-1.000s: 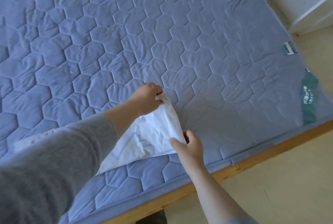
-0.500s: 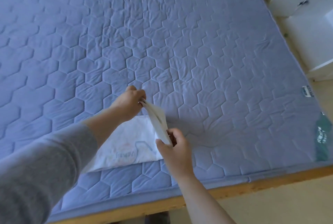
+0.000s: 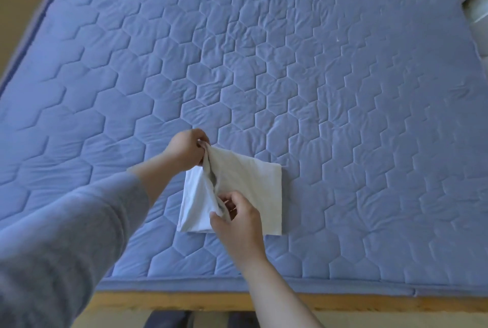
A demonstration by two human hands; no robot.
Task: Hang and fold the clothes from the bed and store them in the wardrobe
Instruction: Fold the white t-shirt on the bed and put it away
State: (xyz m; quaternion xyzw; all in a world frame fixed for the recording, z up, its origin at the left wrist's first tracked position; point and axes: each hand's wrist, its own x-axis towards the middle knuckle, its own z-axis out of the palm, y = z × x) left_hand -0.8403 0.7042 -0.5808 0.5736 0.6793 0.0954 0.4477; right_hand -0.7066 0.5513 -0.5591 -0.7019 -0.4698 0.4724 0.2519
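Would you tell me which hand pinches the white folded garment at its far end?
The left hand, on the grey-sleeved arm; the right hand pinches the white garment's end nearer the wooden bed frame.

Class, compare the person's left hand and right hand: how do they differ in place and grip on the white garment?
The left hand grips the far end of the lifted fold; the right hand pinches its near end. The left hand lies farther up the mattress; the right hand is nearer the wooden bed frame. Both hold the same white garment.
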